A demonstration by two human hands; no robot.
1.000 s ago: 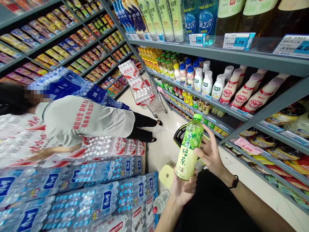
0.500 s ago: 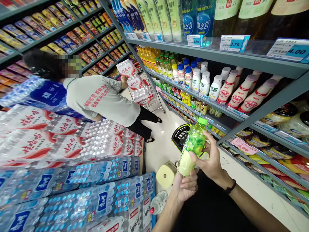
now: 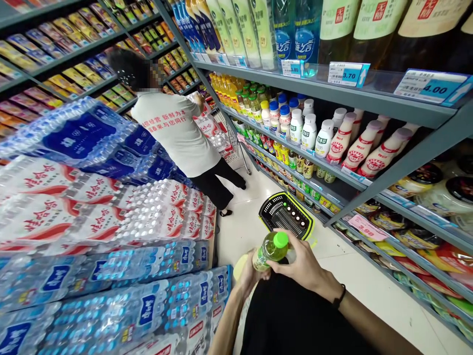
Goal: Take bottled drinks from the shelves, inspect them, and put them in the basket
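Green-capped bottle [image 3: 271, 252] held tilted in mid-air above black clothing [image 3: 295, 320]; lower part wrapped by left grip [image 3: 248, 276], shoulder pinched by right grip [image 3: 305, 264]; black basket [image 3: 274, 211] seen on floor [image 3: 240, 231] beyond both grips, near drinks shelves [image 3: 369, 99]

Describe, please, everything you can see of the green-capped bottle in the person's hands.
The bottle, held clear of the floor, has its bright green cap on, a transparent, plastic-looking upper part and a pale label partly in view. It tilts, cap toward the camera. The left hand wraps and hides its lower part; the right hand touches its upper part.
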